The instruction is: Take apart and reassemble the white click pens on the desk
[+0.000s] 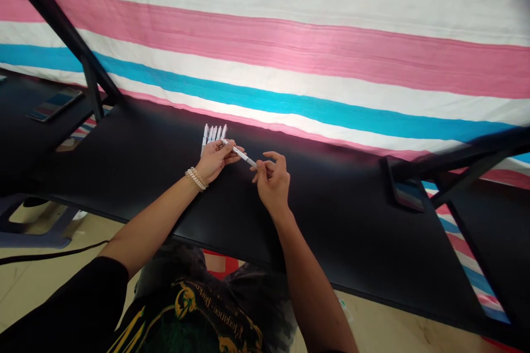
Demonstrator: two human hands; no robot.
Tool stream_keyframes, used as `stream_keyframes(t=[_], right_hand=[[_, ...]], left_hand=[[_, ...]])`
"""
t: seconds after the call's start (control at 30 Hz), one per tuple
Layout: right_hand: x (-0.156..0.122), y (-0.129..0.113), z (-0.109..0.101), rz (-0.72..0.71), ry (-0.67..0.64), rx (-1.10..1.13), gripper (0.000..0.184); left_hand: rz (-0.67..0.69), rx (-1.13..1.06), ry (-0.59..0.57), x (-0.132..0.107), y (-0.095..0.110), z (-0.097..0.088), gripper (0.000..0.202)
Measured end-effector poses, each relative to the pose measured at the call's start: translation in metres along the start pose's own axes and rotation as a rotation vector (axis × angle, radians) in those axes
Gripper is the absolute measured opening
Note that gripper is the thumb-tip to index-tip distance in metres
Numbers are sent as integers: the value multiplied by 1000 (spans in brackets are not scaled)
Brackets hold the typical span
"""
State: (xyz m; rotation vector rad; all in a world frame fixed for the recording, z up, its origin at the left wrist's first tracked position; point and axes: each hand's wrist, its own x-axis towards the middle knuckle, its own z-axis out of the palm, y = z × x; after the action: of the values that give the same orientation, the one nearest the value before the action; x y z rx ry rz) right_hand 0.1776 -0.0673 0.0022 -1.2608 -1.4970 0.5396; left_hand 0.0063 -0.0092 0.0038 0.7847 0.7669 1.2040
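A white pen (pixel 245 157) is stretched between my two hands above the black table. My left hand (pixel 215 159), with a beaded bracelet (pixel 196 178) at the wrist, pinches its upper left end between thumb and fingers. At the lower right end, my right hand (pixel 273 180) grips the pen between thumb and forefinger, its other fingers curled or raised. Just behind my left hand, several white pens (pixel 214 132) lie side by side on the table; their lower parts are hidden by that hand.
The black table (pixel 331 215) runs across in front of me. A striped cloth (pixel 290 49) hangs along its far edge. Black metal frames (pixel 96 88) slope at both sides. A dark phone-like slab (pixel 56 105) lies at far left; a purple stool (pixel 37 226) stands below.
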Motion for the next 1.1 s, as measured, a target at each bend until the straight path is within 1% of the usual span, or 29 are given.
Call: stream_keyframes(t=[0.1,0.17,0.27,0.4,0.5,0.57,0.63,0.7,0.77,0.83,0.9,1.0,1.1], right_hand=[[0,0,-1,-21,9,-42,31],[1,-1,-1,-16,-15,-49,25],[0,-1,-1,-13,-38,-54,26],[-1,0,-2,-1,-131,-50,18],[-3,0,0,-18,-136,-76,20],[-4,0,1,-30,-161,-84,25],[-4,0,3,-37,-165,-73,33],[-5,0,4,-58,-142,-77,39],[-4,1,4,-76,-127,-103,37],[-4,1,3,-82,-122,-124,33],[-4,1,2,-84,-115,-132,29],[-3,0,1,-82,-99,-145,26],[-3,-1,0,-73,-92,-163,26]], left_hand=[[-6,7,0,0,0,1,31],[-9,10,5,-1,-1,2,31],[-7,6,13,-2,-2,3,31],[-8,-1,16,-3,-1,3,28],[-35,-21,1,-4,1,5,24],[-67,-90,-22,-4,5,8,19],[-93,-234,-29,-5,10,9,16],[-114,-391,-15,-6,16,7,24],[-115,-491,10,-7,22,2,36],[-111,-531,31,-7,28,-3,39],[-107,-554,56,-7,32,-7,36],[-120,-562,86,-7,34,-7,34],[-111,-535,115,-7,35,-5,36]])
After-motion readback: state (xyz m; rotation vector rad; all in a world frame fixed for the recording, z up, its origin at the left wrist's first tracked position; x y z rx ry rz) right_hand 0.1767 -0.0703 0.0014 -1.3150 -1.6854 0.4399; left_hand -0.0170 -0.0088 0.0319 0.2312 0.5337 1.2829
